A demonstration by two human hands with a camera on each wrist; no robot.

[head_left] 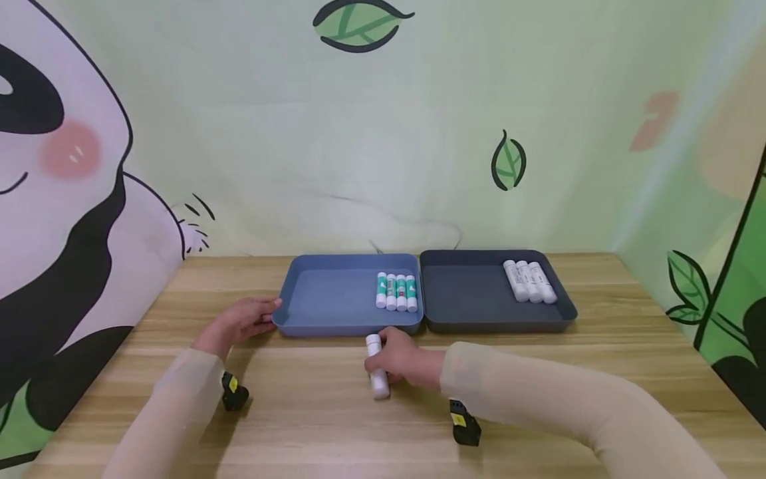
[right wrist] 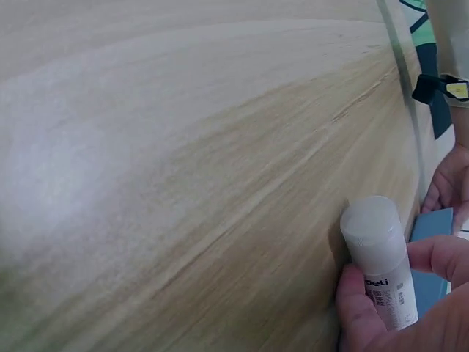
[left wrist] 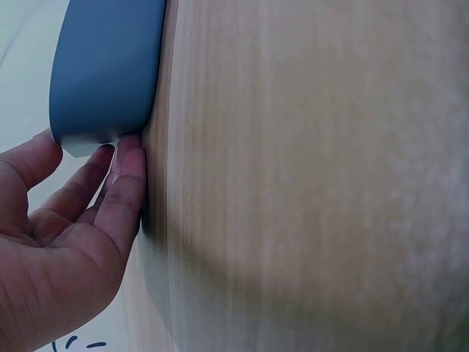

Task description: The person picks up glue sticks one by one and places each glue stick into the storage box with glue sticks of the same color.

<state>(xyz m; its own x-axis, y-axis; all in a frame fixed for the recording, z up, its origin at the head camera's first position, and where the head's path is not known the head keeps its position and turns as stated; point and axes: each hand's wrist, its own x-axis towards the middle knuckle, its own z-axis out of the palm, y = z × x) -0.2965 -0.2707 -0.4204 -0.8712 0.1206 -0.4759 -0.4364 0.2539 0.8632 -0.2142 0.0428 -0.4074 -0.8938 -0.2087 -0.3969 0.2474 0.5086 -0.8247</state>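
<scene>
My right hand (head_left: 397, 356) grips a white glue stick (head_left: 379, 386) just in front of the blue tray (head_left: 335, 329). In the right wrist view, thumb and fingers sit on either side of the glue stick (right wrist: 388, 286), which has dark "deli" print on its label. At the blue tray's left end, my left hand (head_left: 245, 319) touches the outer wall. The left wrist view has its thumb (left wrist: 40, 158) at the rim and its loosely extended fingers against the tray's end (left wrist: 110, 73). Several green-and-white glue sticks (head_left: 396, 293) lie side by side in the blue tray's right part.
A dark grey tray (head_left: 467, 326) adjoins the blue one on the right. Three white glue sticks (head_left: 529, 281) lie together at its right side. Both trays stand on the wooden table (head_left: 311, 426), near a wall (head_left: 383, 166) painted with a panda and leaves.
</scene>
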